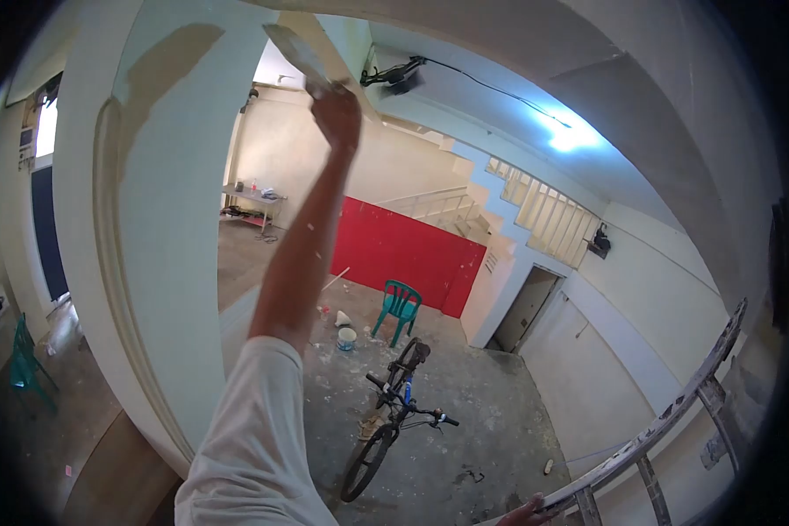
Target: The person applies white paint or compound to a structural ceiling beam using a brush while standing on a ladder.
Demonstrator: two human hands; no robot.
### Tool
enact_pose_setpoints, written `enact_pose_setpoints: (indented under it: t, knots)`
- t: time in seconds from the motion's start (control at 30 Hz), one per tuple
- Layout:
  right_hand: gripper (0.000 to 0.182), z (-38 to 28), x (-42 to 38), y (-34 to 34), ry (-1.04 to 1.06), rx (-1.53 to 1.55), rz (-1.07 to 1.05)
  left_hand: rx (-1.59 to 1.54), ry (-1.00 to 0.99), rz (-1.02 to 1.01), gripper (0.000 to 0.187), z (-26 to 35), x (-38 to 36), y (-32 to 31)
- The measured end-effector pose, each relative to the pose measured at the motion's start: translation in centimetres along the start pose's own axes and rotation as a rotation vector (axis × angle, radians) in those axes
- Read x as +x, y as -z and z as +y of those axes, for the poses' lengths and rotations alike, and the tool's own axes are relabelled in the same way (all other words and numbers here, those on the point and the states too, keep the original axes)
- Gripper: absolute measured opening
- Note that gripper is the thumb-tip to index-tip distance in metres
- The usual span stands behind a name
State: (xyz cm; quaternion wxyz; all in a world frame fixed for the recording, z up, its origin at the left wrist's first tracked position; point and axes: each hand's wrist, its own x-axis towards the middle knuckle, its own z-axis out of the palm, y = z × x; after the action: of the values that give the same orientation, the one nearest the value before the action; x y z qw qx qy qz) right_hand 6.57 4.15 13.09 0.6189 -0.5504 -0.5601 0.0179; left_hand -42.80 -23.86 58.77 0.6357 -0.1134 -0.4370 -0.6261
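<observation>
A putty knife is gripped by its handle in one hand, the fingers clenched around it, and the arm is stretched up and away from the camera. Which hand this is cannot be stated with certainty, but the arm rises from the left of the view, so it is taken as the left hand. The broad blade is held tilted, its edge laid against the pale plastered corner of a column near the ceiling, where a darker patch of wet or bare surface is seen just left of the blade. A white sleeve covers the upper arm. At the bottom edge of the view the tips of the other hand are seen resting on the end of a paint-spattered railing; whether those fingers are curled around it or merely laid on it cannot be told, since most of that hand is cut off. Well below, on the concrete floor, a bicycle is parked, with a green plastic chair and a small white bucket beyond it, near a red wall panel. A staircase is seen rising at the back, under a bright ceiling lamp.
</observation>
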Motion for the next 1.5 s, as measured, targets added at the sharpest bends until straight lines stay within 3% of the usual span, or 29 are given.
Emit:
enact_pose_setpoints:
  t: [0.03, 0.1, 0.17, 0.2, 0.27, 0.3, 0.33, 0.37, 0.4, 0.43, 0.47, 0.5, 0.57, 0.63, 0.7, 0.73, 0.77, 0.83, 0.87, 0.9, 0.97, 1.03, 1.1, 1.13, 1.17, 1.23, 1.3, 1.43, 1.5]
  knots:
    - [0.072, 0.3, -0.1, -0.1, -0.001, 0.084, -0.009, -0.005, 0.047, 0.042, 0.015, 0.7, 1.5, 0.9]
    - [0.072, -0.7, -0.3, 0.6, -0.004, 0.170, -0.029, 0.082, -0.075, 0.096, 0.016, -0.3, 4.7, 1.0]
    - [0.071, -2.9, 0.0, 2.0, -0.139, 0.262, -0.140, 0.139, -0.049, 0.078, 0.015, -0.6, 8.0, 1.0]
    - [0.071, -0.8, 0.0, 0.5, -0.141, 0.265, -0.139, 0.137, -0.052, 0.079, 0.015, -1.1, 9.2, 0.3]
    - [0.071, 4.5, -0.8, -2.9, 0.085, -0.257, -0.038, 0.311, -0.264, -0.259, 0.016, -1.7, 11.1, -1.1]
    - [0.071, 2.5, -0.8, -1.4, 0.086, -0.264, -0.050, 0.560, -0.367, -0.244, 0.016, -1.6, 10.8, -2.2]
    - [0.071, 0.3, -0.2, 0.1, -0.093, -0.137, -0.183, 0.293, -0.094, -0.107, 0.019, -1.7, 9.4, -3.8]
    - [0.072, -1.6, 0.2, 1.1, -0.268, -0.007, -0.311, 0.126, -0.246, -0.187, 0.020, -1.0, 6.7, -2.9]
    - [0.072, -1.5, 0.1, 1.3, -0.257, -0.011, -0.315, 0.674, -0.574, -0.361, 0.029, -0.5, 4.5, -2.5]
    - [0.072, -1.5, 0.0, 0.9, -0.166, 0.118, -0.175, 0.172, -0.049, -0.248, 0.037, 1.9, 1.8, -1.6]
    - [0.072, -1.8, -0.2, 0.6, -0.078, 0.244, -0.036, 0.095, 0.039, -0.281, 0.034, 3.1, 0.2, -0.5]
    - [0.072, -3.9, -0.3, 1.2, -0.072, 0.250, -0.033, 0.033, 0.029, -0.282, 0.034, 3.6, -0.9, 0.3]
    - [0.073, -8.3, -0.2, 3.5, -0.010, 0.465, 0.024, -0.019, 0.029, -0.074, 0.026, 0.2, -1.3, -2.3]
    - [0.074, -8.5, 0.3, 4.1, 0.018, 0.560, 0.071, 0.257, -0.176, -0.104, 0.019, -2.2, 0.0, -2.7]
    - [0.074, -5.6, 0.2, 2.9, -0.019, 0.391, 0.019, 0.383, -0.078, -0.153, 0.019, -2.1, 2.1, -1.8]
    - [0.073, -3.9, 0.1, 2.1, 0.047, 0.155, -0.016, 0.361, -0.083, -0.130, 0.018, -2.4, 3.6, -1.8]
    - [0.073, -3.7, 0.1, 2.3, 0.031, 0.146, -0.005, 0.343, -0.088, -0.111, 0.018, -2.5, 4.7, -1.9]
    - [0.071, -4.9, 0.0, 2.7, -0.138, 0.432, -0.100, 0.117, -0.421, 0.080, 0.019, 0.0, 6.1, -1.1]
    - [0.073, -5.8, 0.2, 3.7, -0.092, 0.357, -0.081, 0.161, -0.291, -0.012, 0.019, 0.3, 6.4, -2.2]
    - [0.073, -5.6, -0.2, 3.7, -0.107, 0.358, -0.084, 0.009, -0.144, -0.089, 0.021, 2.3, 5.8, -2.5]
    - [0.068, -4.8, -0.8, 3.4, -0.143, 0.357, -0.070, 0.238, -0.207, -0.146, 0.021, 4.4, 3.6, -3.8]
    - [0.064, -4.4, -0.6, 1.8, -0.163, 0.380, -0.046, 0.519, -0.574, -0.147, 0.020, 8.0, 0.1, -4.4]
    - [0.060, -3.7, -0.2, 0.8, -0.177, 0.379, -0.017, 0.487, -0.510, -0.286, 0.011, 11.6, -4.0, -6.5]
    - [0.058, -3.3, -0.1, 0.6, -0.184, 0.369, -0.001, -0.093, -0.453, 0.043, 0.012, 12.7, -6.7, -8.2]
    - [0.056, -2.9, 0.0, 0.5, -0.192, 0.357, 0.015, -0.213, -0.139, -0.212, 0.027, 14.9, -8.9, -8.6]
    - [0.056, -2.6, 0.0, 0.4, -0.181, 0.382, 0.009, -0.440, 0.285, -0.421, 0.045, 19.5, -12.7, -7.1]
    - [0.057, -2.7, 0.0, 0.5, -0.177, 0.417, 0.006, -0.205, 0.001, -0.723, 0.053, 19.9, -15.3, -7.2]
    - [0.057, -2.4, -0.1, 0.4, -0.164, 0.363, 0.041, -0.175, -0.173, -0.936, 0.045, 18.6, -16.8, -6.0]
    - [0.058, -2.4, -0.2, 0.5, -0.121, 0.374, 0.052, -0.122, -0.243, -0.945, 0.048, 17.3, -16.8, -5.6]
